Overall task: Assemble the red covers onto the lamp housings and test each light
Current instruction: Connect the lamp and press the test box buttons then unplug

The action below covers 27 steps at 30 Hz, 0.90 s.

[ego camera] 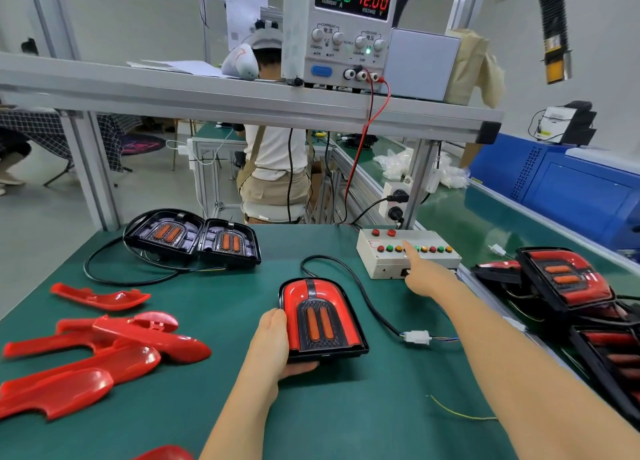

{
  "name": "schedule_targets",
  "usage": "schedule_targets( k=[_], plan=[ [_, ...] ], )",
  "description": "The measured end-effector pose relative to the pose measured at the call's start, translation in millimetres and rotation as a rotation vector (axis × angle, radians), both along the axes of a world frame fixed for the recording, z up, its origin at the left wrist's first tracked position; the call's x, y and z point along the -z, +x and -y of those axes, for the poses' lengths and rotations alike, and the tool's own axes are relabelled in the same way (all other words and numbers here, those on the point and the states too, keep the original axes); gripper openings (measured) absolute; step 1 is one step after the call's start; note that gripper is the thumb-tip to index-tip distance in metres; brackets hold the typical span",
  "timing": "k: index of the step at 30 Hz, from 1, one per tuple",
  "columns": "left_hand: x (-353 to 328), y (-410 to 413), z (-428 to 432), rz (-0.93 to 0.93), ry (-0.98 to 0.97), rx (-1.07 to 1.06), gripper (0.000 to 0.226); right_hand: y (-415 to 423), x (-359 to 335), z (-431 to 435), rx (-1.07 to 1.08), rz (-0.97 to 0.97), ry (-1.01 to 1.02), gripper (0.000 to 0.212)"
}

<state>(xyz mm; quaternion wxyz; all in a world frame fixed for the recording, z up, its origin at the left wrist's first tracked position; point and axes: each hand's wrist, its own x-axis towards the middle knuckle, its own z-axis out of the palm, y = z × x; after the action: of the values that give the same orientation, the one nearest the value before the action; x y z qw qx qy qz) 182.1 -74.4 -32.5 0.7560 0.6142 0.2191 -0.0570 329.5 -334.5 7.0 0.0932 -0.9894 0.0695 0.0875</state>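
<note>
Left hand grips the left edge of the red-covered lamp lying mid-table; right hand, holding nothing, touches one straight index finger to the button box, far right

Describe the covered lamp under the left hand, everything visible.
The arch-topped black-housed lamp with a glossy red plastic cover lies flat, face up, on the green table mat. A black stripe runs up its far end; a dark textured inset holds two lengthwise orange bars. The left hand grips its left edge, fingers under the near corner. A black cable loops from its far end to a white connector.
</note>
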Motion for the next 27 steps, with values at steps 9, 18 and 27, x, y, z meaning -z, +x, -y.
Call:
schedule_targets(
  k=[9,18,27],
  plan=[
    [-1.4,-1.5,0.2,0.012,0.008,0.018,0.034,1.9,4.3,-0.3,-0.026,0.015,-0.117,0.08],
    [-0.5,-0.2,0.3,0.023,0.025,0.034,0.032,4.5,5.7,-2.5,-0.048,0.05,-0.199,0.076],
    [3.4,0.7,0.3,0.026,0.013,-0.001,0.034,12.4,1.1,54.8,0.132,0.083,-0.103,0.079]
  ],
)
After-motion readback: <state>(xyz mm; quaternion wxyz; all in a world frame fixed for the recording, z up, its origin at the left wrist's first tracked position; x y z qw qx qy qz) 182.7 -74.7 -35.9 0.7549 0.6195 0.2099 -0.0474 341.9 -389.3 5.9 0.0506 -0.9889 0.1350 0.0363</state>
